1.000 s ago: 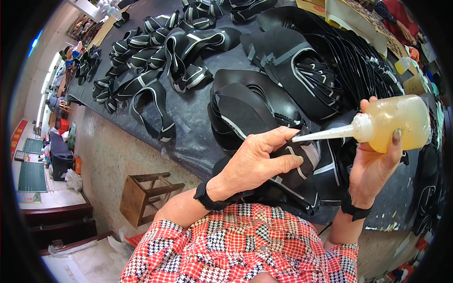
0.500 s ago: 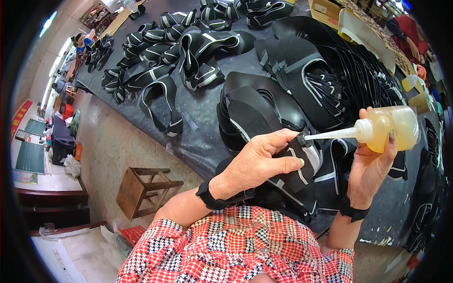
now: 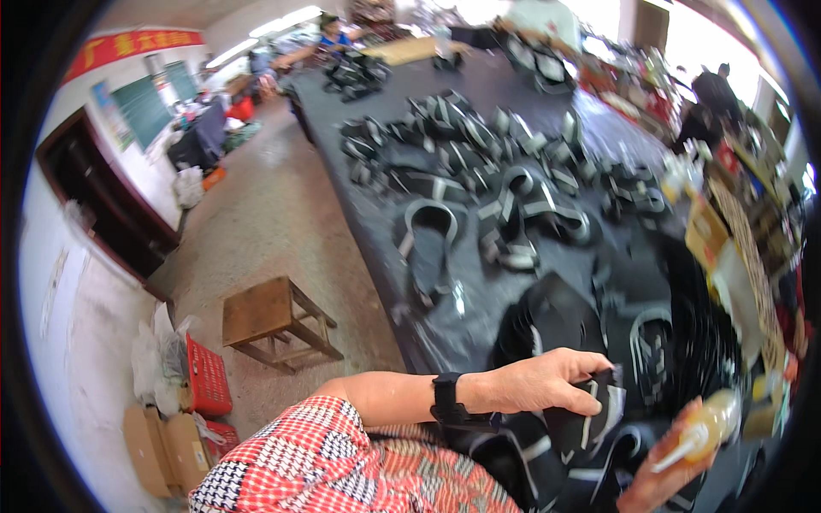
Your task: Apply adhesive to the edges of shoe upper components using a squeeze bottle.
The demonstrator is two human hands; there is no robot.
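My left hand is closed, with thumb and fingers pinching the edge of a black piece of material with light grey trim. Lower and to the right, my right hand is wrapped round a translucent squeeze bottle of yellowish liquid. Its pale nozzle points down and to the left, apart from the piece in my left hand. A stack of flat black pieces lies just beyond my left hand. The picture is partly smeared by motion around both hands.
Black strapped pieces with grey trim lie in heaps over the dark-covered table. A wooden stool stands on the floor to the left, near a red basket and a cardboard box. Another person is at the far end.
My view has swung up and to the left. The bottle's nozzle, earlier at the edge of the black piece, has drawn away and now tilts downward. My left hand keeps its pinch.
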